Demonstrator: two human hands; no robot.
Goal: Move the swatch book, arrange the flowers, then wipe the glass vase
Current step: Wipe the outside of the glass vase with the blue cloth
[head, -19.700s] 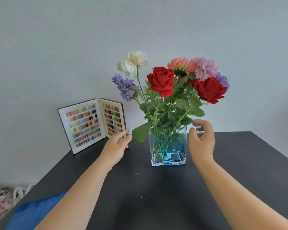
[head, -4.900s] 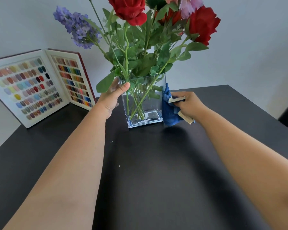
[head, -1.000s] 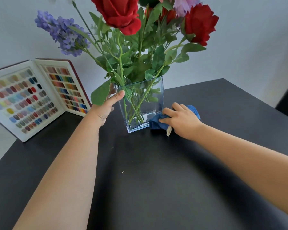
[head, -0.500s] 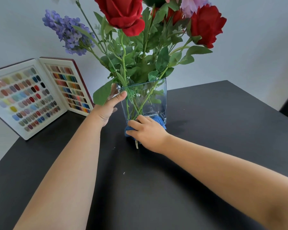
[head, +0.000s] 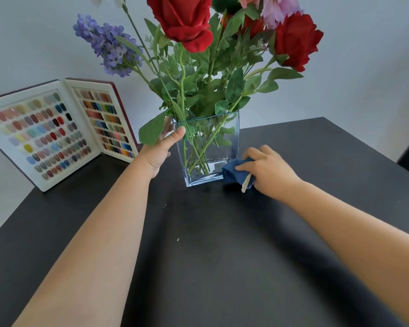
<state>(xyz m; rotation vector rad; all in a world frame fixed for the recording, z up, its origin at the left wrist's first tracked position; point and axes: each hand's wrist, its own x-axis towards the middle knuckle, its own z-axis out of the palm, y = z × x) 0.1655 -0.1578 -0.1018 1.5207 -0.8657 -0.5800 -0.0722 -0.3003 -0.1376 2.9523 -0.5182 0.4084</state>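
A square glass vase (head: 210, 161) stands mid-table, holding red roses (head: 182, 20), a purple lavender sprig (head: 109, 46), pink blooms and green stems. My left hand (head: 162, 149) grips the vase's upper left corner, thumb on the front rim. My right hand (head: 267, 171) clutches a bunched blue cloth (head: 234, 172) pressed against the vase's lower right corner. The open swatch book (head: 57, 131) leans upright against the wall at the left, showing rows of coloured chips.
The black table (head: 222, 256) spreads toward me, with its right edge at about (head: 373, 147). A grey wall (head: 364, 67) stands right behind. A tiny white speck (head: 178, 239) lies on the tabletop.
My right hand has slid the cloth from the vase's front lower face back to its lower right corner. The left hand keeps its hold on the vase.
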